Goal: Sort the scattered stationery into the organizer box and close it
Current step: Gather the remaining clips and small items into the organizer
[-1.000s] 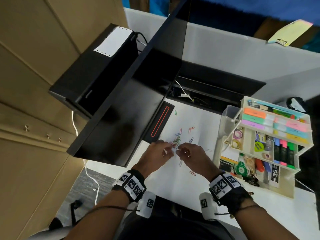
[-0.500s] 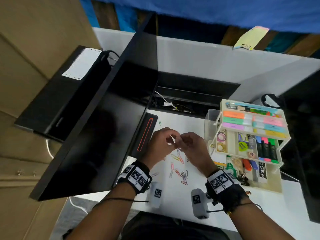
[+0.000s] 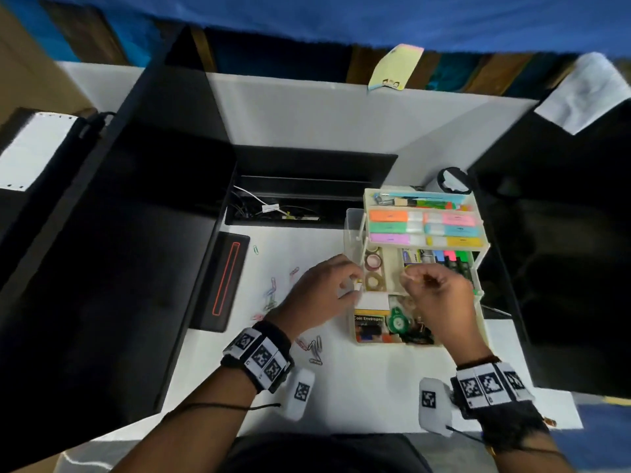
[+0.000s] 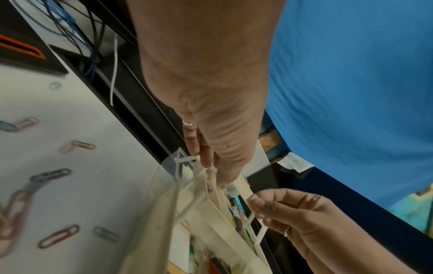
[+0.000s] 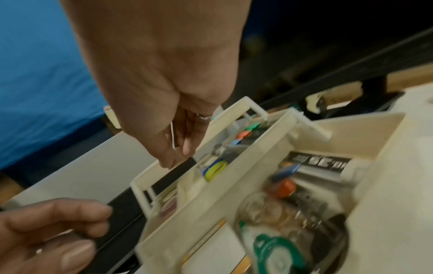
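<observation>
Organizer box [image 3: 479, 268]: cream plastic, smooth, matt, trays molded. Clear plastic lid [image 4: 173, 165] just beside left fingertips [image 4: 206, 159], glossy. Paper clips [image 3: 316, 346]: coated wire, colored, on smooth white matt desk [image 3: 358, 387]. Thin pale wire [image 5: 172, 137] between right fingers [image 5: 187, 146]. Wrist bands [image 3: 259, 356]: black cloth with printed paper-like tags.

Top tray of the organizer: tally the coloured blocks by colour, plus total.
In the top tray:
orange block: 1
green block: 1
purple block: 1
pink block: 1
blue block: 1
yellow block: 1
Total: 6
</observation>
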The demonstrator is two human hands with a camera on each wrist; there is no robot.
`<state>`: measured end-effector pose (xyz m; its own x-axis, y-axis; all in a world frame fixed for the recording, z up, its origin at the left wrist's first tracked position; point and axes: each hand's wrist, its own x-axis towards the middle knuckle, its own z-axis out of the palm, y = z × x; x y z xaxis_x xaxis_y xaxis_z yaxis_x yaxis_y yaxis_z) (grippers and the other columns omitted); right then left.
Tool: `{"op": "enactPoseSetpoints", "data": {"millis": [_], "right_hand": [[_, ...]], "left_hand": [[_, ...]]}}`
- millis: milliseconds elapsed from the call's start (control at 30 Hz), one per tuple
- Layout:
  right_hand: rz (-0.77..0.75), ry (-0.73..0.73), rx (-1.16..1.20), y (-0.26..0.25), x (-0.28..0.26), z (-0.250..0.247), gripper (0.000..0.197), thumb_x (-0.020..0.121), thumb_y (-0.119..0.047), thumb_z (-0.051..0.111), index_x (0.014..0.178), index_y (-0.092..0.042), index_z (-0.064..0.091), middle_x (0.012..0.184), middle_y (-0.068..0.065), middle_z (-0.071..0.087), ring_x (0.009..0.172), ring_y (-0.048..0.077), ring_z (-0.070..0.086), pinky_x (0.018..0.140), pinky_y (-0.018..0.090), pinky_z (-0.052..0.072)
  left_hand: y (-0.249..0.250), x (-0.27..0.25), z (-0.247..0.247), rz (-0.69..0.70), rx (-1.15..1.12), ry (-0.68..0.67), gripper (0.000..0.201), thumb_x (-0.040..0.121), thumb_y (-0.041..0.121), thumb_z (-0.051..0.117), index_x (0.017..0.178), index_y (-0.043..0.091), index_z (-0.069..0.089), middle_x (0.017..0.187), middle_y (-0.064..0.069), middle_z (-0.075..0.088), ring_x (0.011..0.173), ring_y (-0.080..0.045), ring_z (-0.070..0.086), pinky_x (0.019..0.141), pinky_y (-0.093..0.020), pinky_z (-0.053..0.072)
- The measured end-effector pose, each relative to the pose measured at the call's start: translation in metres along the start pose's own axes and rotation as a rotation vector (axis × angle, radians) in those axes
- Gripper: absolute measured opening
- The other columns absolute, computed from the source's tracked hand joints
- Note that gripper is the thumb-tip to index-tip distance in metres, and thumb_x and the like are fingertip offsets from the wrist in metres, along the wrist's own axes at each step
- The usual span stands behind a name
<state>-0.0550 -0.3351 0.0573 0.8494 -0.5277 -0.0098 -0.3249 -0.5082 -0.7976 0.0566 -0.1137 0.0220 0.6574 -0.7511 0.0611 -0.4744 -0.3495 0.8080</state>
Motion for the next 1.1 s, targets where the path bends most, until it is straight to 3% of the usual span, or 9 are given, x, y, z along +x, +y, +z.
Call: {"op": "enactPoseSetpoints", "data": {"millis": [100, 200, 333, 500, 600, 733, 833, 1000, 1100], "right_hand": [[0.056, -0.077, -0.112, 0.017, 0.004, -0.017, 0.018, 0.088, -0.010, 0.079, 0.085, -0.027, 0.075, 0.082, -0.009, 0.074, 0.070, 0.001, 0.068, 0.066, 0.010, 0.052], [0.023, -0.129, -0.258, 0.025, 0.010, -0.020, 0.018, 0.088, -0.007, 0.078, 0.078, -0.021, 0.077, 0.077, -0.011, 0.073, 0.069, 0.001, 0.069, 0.070, 0.027, 0.060], [-0.092, -0.163, -0.344, 0.027, 0.015, -0.014, 0.022, 0.084, -0.003, 0.076, 0.068, -0.017, 0.074, 0.070, -0.005, 0.071, 0.064, 0.010, 0.067, 0.062, 0.032, 0.057], [-0.106, -0.144, -0.379, 0.032, 0.023, -0.007, 0.030, 0.080, 0.003, 0.068, 0.054, -0.012, 0.065, 0.054, -0.003, 0.061, 0.051, 0.010, 0.059, 0.054, 0.028, 0.051], [-0.093, -0.157, -0.384, 0.032, 0.026, -0.008, 0.031, 0.083, 0.002, 0.070, 0.055, -0.011, 0.068, 0.055, -0.002, 0.064, 0.051, 0.007, 0.061, 0.057, 0.024, 0.054], [-0.053, -0.215, -0.430, 0.034, 0.029, -0.010, 0.028, 0.087, -0.003, 0.071, 0.059, -0.006, 0.069, 0.062, 0.006, 0.068, 0.054, 0.009, 0.064, 0.060, 0.027, 0.058], [0.001, -0.231, -0.454, 0.031, 0.031, -0.008, 0.026, 0.089, -0.006, 0.073, 0.063, -0.004, 0.073, 0.069, 0.007, 0.072, 0.057, 0.004, 0.066, 0.068, 0.020, 0.060], [0.120, -0.215, -0.515, 0.023, 0.032, -0.005, 0.013, 0.092, -0.017, 0.075, 0.080, -0.016, 0.079, 0.081, 0.001, 0.072, 0.063, 0.009, 0.068, 0.065, 0.028, 0.062], [0.035, -0.193, -0.560, 0.018, 0.029, -0.003, 0.017, 0.092, -0.019, 0.071, 0.075, -0.021, 0.075, 0.086, 0.000, 0.070, 0.069, 0.014, 0.066, 0.068, 0.035, 0.062]], "left_hand": [[0.011, 0.011, 0.018, 0.037, 0.015, -0.037, 0.023, 0.091, 0.021, 0.075, 0.114, 0.021, 0.071, 0.116, 0.011, 0.062, 0.091, -0.008, 0.062, 0.079, -0.027, 0.055], [0.021, 0.022, 0.032, 0.053, 0.039, -0.066, 0.024, 0.091, 0.019, 0.075, 0.114, 0.018, 0.071, 0.124, 0.003, 0.062, 0.110, -0.017, 0.063, 0.086, -0.026, 0.054], [0.032, 0.032, 0.043, 0.073, 0.063, -0.097, 0.024, 0.091, 0.020, 0.075, 0.114, 0.018, 0.070, 0.113, 0.007, 0.057, 0.091, -0.008, 0.055, 0.079, -0.034, 0.057], [0.033, 0.034, 0.049, 0.046, 0.053, -0.111, 0.023, 0.091, 0.019, 0.075, 0.114, 0.018, 0.071, 0.114, 0.010, 0.056, 0.091, -0.006, 0.057, 0.080, -0.032, 0.057], [0.028, 0.032, 0.047, 0.026, 0.047, -0.118, 0.023, 0.091, 0.019, 0.076, 0.114, 0.020, 0.071, 0.114, 0.013, 0.054, 0.090, -0.004, 0.058, 0.079, -0.030, 0.058], [0.022, 0.029, 0.043, 0.008, 0.060, -0.108, 0.022, 0.091, 0.019, 0.076, 0.113, 0.021, 0.072, 0.132, 0.006, 0.056, 0.094, -0.008, 0.064, 0.083, -0.029, 0.059], [0.020, 0.029, 0.041, 0.009, 0.048, -0.096, 0.021, 0.092, 0.018, 0.076, 0.112, 0.019, 0.072, 0.130, 0.006, 0.057, 0.100, -0.010, 0.066, 0.084, -0.028, 0.060], [0.010, 0.030, 0.035, 0.027, 0.053, -0.066, 0.021, 0.093, 0.017, 0.075, 0.113, 0.018, 0.072, 0.120, 0.008, 0.058, 0.096, -0.005, 0.059, 0.083, -0.020, 0.055], [0.002, 0.027, 0.023, 0.014, 0.074, -0.022, 0.020, 0.094, 0.018, 0.073, 0.114, 0.018, 0.072, 0.114, 0.011, 0.057, 0.091, -0.002, 0.056, 0.077, -0.015, 0.050]]}}
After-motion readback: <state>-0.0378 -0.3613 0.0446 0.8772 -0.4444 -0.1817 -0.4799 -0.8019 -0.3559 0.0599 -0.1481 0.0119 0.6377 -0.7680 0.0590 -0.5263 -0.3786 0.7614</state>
